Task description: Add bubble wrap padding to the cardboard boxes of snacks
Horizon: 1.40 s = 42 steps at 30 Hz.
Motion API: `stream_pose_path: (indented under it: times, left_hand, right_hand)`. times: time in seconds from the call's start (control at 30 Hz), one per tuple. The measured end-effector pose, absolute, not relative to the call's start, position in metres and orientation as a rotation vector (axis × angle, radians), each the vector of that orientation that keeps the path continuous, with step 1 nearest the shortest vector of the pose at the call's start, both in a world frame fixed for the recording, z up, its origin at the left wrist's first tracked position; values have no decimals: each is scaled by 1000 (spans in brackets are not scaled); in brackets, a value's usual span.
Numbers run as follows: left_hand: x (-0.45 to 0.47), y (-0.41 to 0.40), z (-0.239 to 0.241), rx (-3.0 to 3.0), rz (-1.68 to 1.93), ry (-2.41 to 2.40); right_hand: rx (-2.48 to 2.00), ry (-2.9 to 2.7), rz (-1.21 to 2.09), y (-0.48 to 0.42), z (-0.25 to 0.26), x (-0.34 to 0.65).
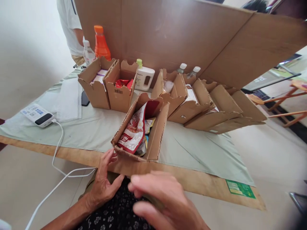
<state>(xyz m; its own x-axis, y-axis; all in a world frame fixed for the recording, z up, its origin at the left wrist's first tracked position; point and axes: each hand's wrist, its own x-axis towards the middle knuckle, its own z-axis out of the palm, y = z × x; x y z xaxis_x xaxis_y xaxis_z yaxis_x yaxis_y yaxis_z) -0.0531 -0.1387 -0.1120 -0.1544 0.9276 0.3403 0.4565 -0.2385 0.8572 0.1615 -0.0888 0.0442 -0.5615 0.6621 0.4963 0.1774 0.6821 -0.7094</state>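
A cardboard box [155,145] stands at the table's front edge. Inside it lie a red and white food pouch [134,129] and some smaller yellow and blue packets [146,135]. My left hand [105,179] is at the box's front left corner, fingertips close to or touching the cardboard; its thumb and fingers are apart and it holds nothing. Lower right of the box, nearer the camera, hovers my right hand [165,198]. Its thumb stands apart from its bent fingers, and nothing shows between them.
Several cardboard boxes [120,95] with packets line the table's back, before a tall cardboard panel [168,35]. Behind them stand an orange bottle [101,44] and a white jug [145,78]. A white device [37,115] trails a white cable [57,145] off the left edge. A person's sleeve [69,22] shows behind.
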Motion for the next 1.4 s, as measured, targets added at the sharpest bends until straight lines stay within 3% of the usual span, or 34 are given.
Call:
stream_pose_path:
  times: [0.17,0.3,0.4,0.6,0.73,0.93,1.1,1.3,1.4]
  left_hand:
    - [-57,-161,-107,1649,1408,1652]
    - [-33,-163,-102,1699,1358,1656]
    - [-16,-158,-100,1661,1321,1676]
    - [-19,-131,-111,1704,1268,1902]
    - [-16,-88,-106,1734,1291,1754]
    - [2,1,-88,1793,1260,1537]
    - [-1,56,-97,1766,1229,1587]
    - [-33,19,-114,1897,950,1646]
    - [-50,-22,-118,2001,893,1684]
  right_hand:
    - [-1081,-1292,571,-24,15,200]
    - [-1156,-1321,969,81,-39,185]
    - [-1065,-1319,1130,112,-62,164]
    - [-1115,-1415,918,29,-77,205]
    - [-1327,-1406,690,-21,-84,247]
    - [-1349,-1348,492,12,-89,262]
    - [-1267,-1352,608,34,-108,258]
    - [-1614,-1371,593,-21,-111,256]
    - [-1574,-1555,512,-33,-100,242]
